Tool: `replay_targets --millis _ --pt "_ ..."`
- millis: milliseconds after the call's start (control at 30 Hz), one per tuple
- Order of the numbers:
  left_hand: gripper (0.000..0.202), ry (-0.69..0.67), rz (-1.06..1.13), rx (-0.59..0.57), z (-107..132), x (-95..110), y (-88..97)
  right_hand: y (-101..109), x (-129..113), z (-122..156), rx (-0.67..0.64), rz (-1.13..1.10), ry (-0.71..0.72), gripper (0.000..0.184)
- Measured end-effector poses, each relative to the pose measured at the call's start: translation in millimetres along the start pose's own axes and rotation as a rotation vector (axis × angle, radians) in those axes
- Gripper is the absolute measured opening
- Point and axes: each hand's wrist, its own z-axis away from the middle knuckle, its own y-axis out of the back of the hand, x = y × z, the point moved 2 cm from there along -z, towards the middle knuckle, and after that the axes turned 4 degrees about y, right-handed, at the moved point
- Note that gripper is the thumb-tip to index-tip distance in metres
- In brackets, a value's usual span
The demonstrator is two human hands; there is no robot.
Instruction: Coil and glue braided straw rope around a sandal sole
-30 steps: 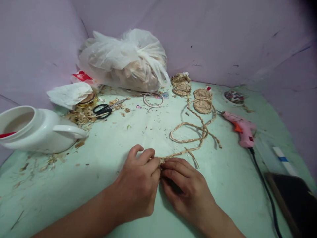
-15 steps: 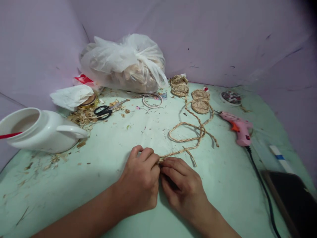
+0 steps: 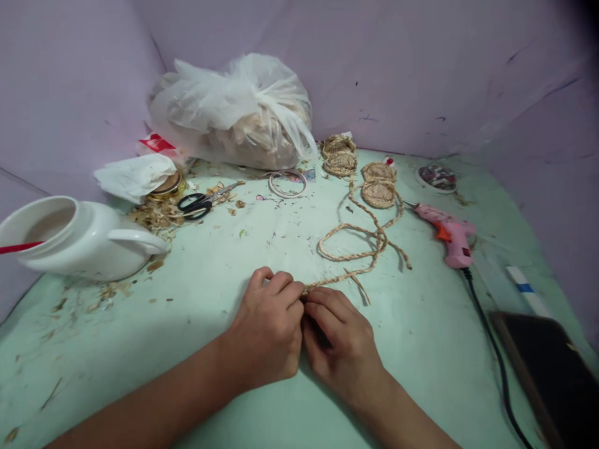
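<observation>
Braided tan straw rope (image 3: 341,279) lies on the pale green counter (image 3: 210,268), running from the person's fingertips away to the right. There it makes a loose loop, crosses itself and trails up towards the round coiled straw discs (image 3: 378,193) near the back wall. By the look of it, a long stretch is already plaited and only the near end is being worked. How much loose straw is left to plait is hidden under the fingers, though one thin stray strand sticks out just beside the right hand.

The left hand (image 3: 269,330) and right hand (image 3: 341,340) meet knuckle to knuckle in the middle of the counter, palms down, with both forearms coming in low from the near edge. Each grip is closed tight, fingers curled and the tips pinching the rope's end between them. The rope leaves the grip at the point where the two index fingers touch.

A pink glue gun (image 3: 444,234) lies well to the right with its black cord (image 3: 491,349) running towards the near edge. Black-handled scissors (image 3: 196,204) rest among straw scraps to the left, near a white plastic jug (image 3: 70,237).
</observation>
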Motion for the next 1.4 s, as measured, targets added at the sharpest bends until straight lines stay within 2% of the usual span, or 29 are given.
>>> replay_targets --millis 133,267,400,500,567,633,700,767,833,900,1033,1167,1267,1400 --pt "0.010 0.063 0.076 -0.001 6 -6 12.3 2 2 4 -0.068 -0.035 0.009 0.022" --pt "0.015 0.099 0.115 -0.007 4 -13 25.1 6 5 6 -0.066 -0.067 -0.051 0.019" --pt "0.028 0.153 0.076 -0.110 3 -18 25.1 6 5 6 -0.102 -0.039 -0.073 0.025" --pt "0.038 0.228 0.057 -0.134 5 -22 24.0 8 2 7 -0.105 -0.019 -0.090 0.033" --pt "0.040 0.331 0.057 -0.120 6 -24 26.0 10 0 9 -0.083 0.000 -0.127 0.035" --pt "0.038 0.525 0.023 -0.137 6 -28 29.5 14 0 13 -0.028 0.060 -0.192 0.035" --pt "0.035 0.733 -0.051 -0.212 5 -31 32.9 19 0 18 0.001 0.196 -0.248 0.037" --pt "0.037 0.835 -0.097 -0.302 4 -31 34.9 21 1 21 -0.034 0.335 -0.272 0.043" --pt "0.036 0.832 -0.064 -0.351 2 -29 35.3 22 1 22 -0.093 0.376 -0.281 0.043" --pt "0.031 0.813 0.026 -0.356 1 -26 35.2 22 1 22 -0.116 0.314 -0.313 0.034" --pt "0.031 0.820 0.351 -0.356 1 -26 35.8 23 2 22 -0.071 0.190 -0.396 0.018" --pt "0.036 0.838 0.611 -0.406 1 -27 35.2 24 6 20 -0.013 0.174 -0.403 0.010" --pt "0.033 0.815 0.612 -0.369 2 -25 35.1 24 7 18 -0.030 0.177 -0.399 0.008" --pt "0.027 0.711 0.389 -0.226 2 -21 38.6 26 4 17 -0.054 0.160 -0.320 0.013"
